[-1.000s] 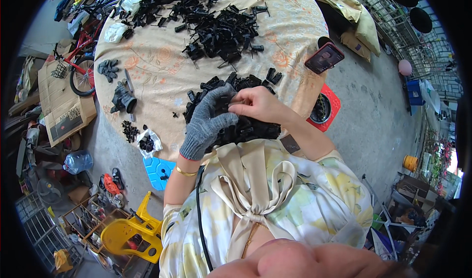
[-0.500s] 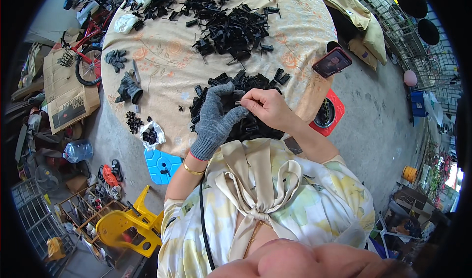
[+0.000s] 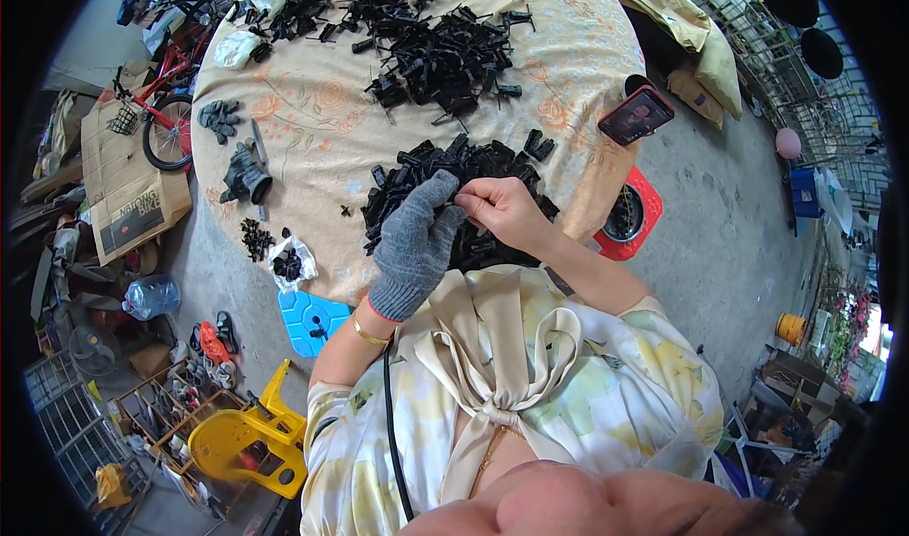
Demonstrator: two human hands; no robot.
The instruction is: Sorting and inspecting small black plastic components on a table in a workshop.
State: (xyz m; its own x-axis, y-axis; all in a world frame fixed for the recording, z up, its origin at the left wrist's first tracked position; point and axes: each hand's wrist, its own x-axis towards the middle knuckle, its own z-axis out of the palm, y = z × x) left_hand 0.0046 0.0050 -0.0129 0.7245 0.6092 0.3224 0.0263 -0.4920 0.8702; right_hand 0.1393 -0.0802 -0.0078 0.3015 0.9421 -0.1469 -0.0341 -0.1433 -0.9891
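Observation:
My left hand (image 3: 413, 242), in a grey knitted glove, is closed over the near heap of black plastic parts (image 3: 398, 184). Bare and pinching, my right hand (image 3: 504, 212) meets the gloved fingertips from the right. Whatever sits between the fingers is too small and covered to make out. The near heap lies at the table's front edge, partly hidden under both hands. Farther back spreads a larger pile of similar black parts with thin stems (image 3: 440, 58).
A patterned cloth covers the round table (image 3: 322, 167). On its left lie grey gloves (image 3: 248, 176), a knife-like tool (image 3: 258, 141) and a white bag of small black pieces (image 3: 291, 262). A phone (image 3: 636, 116) stands at the right edge. Blue (image 3: 312, 321) and red stools (image 3: 648, 216) flank the table.
The gloved left fingers have drawn closer together, and my right hand has shifted slightly left and down toward them. The view has moved a little.

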